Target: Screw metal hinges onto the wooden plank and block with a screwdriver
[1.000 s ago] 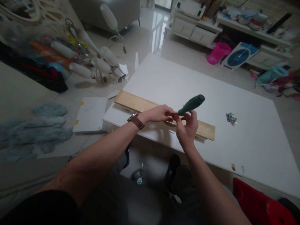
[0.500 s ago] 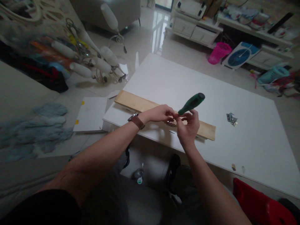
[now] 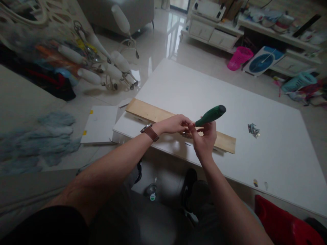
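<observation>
A large white panel is seen lying flat above the tiled floor, in front of the seated person. A long wooden strip is laid slantwise across its near left part, one end close to the panel's left edge. A smaller white board is noted on the floor just left of the panel. Both hands are held together over the middle of the strip. The right hand is closed about the lower end of a green-handled screwdriver, whose handle is tilted up and to the right, clear of the strip. The left hand, with a brown-strapped watch worn at the wrist, is brought against the right; its fingers are drawn narrow in a pinch at the tool's lower end, and what is pinched cannot be told. A small cluster of metal fittings is recorded on the panel, well apart to the right of the hands.
</observation>
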`<state>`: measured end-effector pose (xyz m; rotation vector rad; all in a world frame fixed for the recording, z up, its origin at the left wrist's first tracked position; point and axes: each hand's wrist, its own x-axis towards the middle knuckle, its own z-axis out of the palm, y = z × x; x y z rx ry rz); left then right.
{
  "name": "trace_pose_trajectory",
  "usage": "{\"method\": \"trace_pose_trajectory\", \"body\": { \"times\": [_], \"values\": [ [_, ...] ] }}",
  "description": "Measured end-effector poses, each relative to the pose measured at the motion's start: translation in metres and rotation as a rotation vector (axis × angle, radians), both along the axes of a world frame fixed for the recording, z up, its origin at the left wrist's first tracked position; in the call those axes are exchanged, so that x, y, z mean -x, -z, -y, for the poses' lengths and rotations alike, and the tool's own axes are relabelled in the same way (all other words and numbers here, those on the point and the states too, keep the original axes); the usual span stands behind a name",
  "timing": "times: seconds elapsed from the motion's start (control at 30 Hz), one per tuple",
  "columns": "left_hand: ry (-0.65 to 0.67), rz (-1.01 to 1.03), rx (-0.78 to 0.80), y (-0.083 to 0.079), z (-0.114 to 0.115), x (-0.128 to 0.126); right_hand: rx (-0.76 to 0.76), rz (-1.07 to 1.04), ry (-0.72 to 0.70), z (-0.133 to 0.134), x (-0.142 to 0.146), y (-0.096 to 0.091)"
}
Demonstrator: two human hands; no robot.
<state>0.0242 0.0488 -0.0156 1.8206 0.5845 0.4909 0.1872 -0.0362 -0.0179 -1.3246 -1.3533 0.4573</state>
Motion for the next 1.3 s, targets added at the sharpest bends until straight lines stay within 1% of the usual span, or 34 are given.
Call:
{"method": "trace_pose_trajectory", "body": {
  "times": [0.17,0.3,0.4,0.5,0.67,0.83,0.97,1.07,1.3],
  "values": [
    [0.010,0.012,-0.013,0.0018,-0.0019,0.0007,0.005,-0.005,0.030,0.0016,0.0002,0.0009],
    [0.038,0.028,-0.038,0.0033,-0.0037,0.0013,0.001,-0.014,0.008,0.0034,0.0003,0.0019],
    [0.029,0.018,-0.049,0.0034,-0.0035,0.0013,0.004,-0.020,-0.019,0.0036,0.0006,0.0020],
    [0.017,0.021,-0.025,0.0014,-0.0020,0.0009,-0.008,-0.014,-0.021,0.0029,0.0010,0.0007],
    [0.000,0.001,0.002,-0.0007,-0.0004,0.0006,0.008,0.011,0.007,0.0007,0.0005,-0.0001],
    [-0.002,-0.001,-0.001,0.0018,-0.0018,0.0007,-0.024,0.005,0.051,0.0009,-0.0004,0.0029],
    [0.026,0.005,-0.036,0.0023,-0.0029,0.0008,-0.030,-0.013,0.021,0.0026,0.0000,0.0034],
    [0.022,0.012,-0.068,0.0014,-0.0025,0.0002,-0.024,-0.030,-0.011,0.0032,0.0004,0.0019],
    [-0.005,0.014,-0.019,0.0004,-0.0007,-0.0007,-0.009,-0.005,-0.012,0.0016,0.0011,0.0004]
  ]
}}
